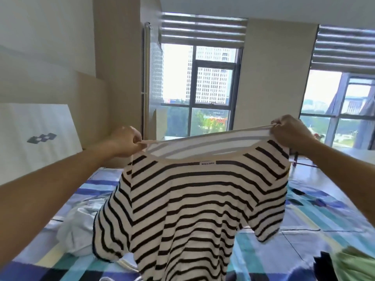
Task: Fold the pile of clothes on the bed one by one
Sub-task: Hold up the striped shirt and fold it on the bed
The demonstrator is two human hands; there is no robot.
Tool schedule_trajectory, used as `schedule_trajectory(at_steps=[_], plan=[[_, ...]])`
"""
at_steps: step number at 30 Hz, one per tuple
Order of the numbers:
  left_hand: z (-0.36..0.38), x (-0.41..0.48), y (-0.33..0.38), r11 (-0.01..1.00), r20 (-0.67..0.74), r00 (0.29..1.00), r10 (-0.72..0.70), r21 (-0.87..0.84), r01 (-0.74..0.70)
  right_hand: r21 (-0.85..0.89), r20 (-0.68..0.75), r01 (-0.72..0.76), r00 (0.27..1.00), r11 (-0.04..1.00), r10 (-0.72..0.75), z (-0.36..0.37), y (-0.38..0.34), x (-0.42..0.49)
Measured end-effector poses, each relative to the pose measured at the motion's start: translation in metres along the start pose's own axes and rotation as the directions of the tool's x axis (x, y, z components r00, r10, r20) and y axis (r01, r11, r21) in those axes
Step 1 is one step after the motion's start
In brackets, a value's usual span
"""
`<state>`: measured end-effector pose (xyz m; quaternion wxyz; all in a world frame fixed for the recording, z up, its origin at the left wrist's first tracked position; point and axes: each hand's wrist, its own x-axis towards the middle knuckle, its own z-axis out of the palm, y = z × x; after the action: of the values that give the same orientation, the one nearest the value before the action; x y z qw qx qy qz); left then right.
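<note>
Left hand (126, 141) and right hand (289, 131) pinched the striped shirt (192, 209) at its shoulders, fingers curled tight, above the bed (316, 220).

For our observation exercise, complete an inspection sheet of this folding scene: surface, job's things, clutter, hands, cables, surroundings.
Surface: bed with a blue, teal and white patterned sheet.
Job's things: striped shirt held up by its neckline; white garment crumpled on the bed at left; green garment and dark garment at bottom right.
Clutter: white panel with a grey logo, left of the bed.
Hands: left hand and right hand each pinch the neckline.
Cables: nothing seen.
Surroundings: windows with striped blinds.
</note>
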<state>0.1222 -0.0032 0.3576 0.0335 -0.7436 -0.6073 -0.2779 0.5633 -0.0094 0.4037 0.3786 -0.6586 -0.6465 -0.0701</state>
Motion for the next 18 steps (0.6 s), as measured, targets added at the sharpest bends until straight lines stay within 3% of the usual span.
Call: schedule_trajectory(at_steps=[1,2,4,7,9,10,11,12,14,16,18], plan=[[0.006,-0.007,0.001,0.977,0.121,0.990,-0.067,-0.195,0.090,0.006,0.006,-0.007,1.000,1.000,0.007,0.002,0.003,-0.001],[0.011,-0.012,-0.001,0.894,0.241,0.964,-0.115,-0.398,0.206,0.061,0.027,-0.020,0.999,0.998,0.018,0.003,0.005,-0.002],[0.023,-0.020,-0.010,0.696,0.388,0.918,-0.083,-0.637,0.332,0.220,0.140,-0.093,0.988,0.971,0.063,0.004,0.010,-0.006],[0.030,-0.024,-0.013,0.611,0.378,0.925,0.025,-0.738,0.285,0.417,0.343,-0.217,0.937,0.883,0.068,0.002,0.019,-0.020],[0.019,-0.027,-0.004,0.603,0.353,0.929,0.115,-0.768,0.217,0.648,0.500,-0.367,0.866,0.667,-0.009,-0.001,0.025,-0.032],[0.011,-0.029,0.001,0.606,0.359,0.919,0.165,-0.772,0.193,0.691,0.563,-0.400,0.820,0.602,-0.101,-0.004,0.030,-0.035],[0.002,-0.032,0.005,0.618,0.387,0.896,0.219,-0.765,0.179,0.685,0.614,-0.386,0.763,0.618,-0.204,-0.006,0.036,-0.037],[-0.007,-0.033,0.005,0.643,0.428,0.860,0.278,-0.748,0.165,0.660,0.654,-0.359,0.708,0.660,-0.268,-0.007,0.042,-0.040],[-0.018,-0.033,0.003,0.822,0.495,0.823,0.279,-0.566,0.061,0.553,0.725,-0.274,0.624,0.787,-0.292,-0.009,0.046,-0.043],[-0.021,-0.025,-0.004,0.967,0.488,0.853,0.187,-0.244,-0.073,0.460,0.735,-0.196,0.632,0.866,-0.248,-0.010,0.042,-0.047],[-0.024,-0.015,-0.010,0.985,0.370,0.913,0.171,-0.074,-0.154,0.440,0.748,-0.185,0.618,0.879,-0.244,-0.012,0.039,-0.046]])
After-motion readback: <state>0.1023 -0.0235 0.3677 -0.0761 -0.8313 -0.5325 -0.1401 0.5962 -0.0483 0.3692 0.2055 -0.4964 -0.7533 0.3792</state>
